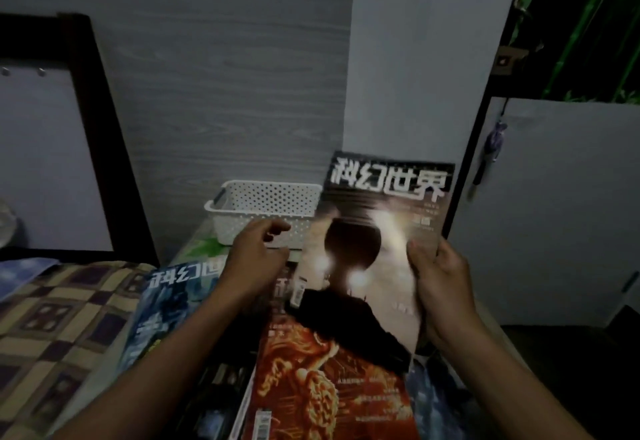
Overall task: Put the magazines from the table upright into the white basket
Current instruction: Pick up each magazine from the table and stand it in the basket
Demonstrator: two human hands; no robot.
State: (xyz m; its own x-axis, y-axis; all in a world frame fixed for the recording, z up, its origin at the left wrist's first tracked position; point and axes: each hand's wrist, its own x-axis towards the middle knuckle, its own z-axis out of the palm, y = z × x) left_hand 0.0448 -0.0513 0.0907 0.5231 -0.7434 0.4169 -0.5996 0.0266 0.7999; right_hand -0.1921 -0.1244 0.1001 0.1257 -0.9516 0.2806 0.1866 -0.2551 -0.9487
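My right hand (438, 287) clamped the dark magazine (374, 252); left hand (258, 252), fingers loosely apart, should steady its far edge toward the white basket (242, 207) ahead.

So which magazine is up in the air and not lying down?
The brown magazine with the dark round shape, gripped by the right hand. The orange magazine and blue magazine lie flat below.

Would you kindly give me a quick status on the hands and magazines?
Right hand holds raised magazine by its edge. Left hand open, empty, near white basket. Basket looks empty. Red magazine and blue magazine on the table.
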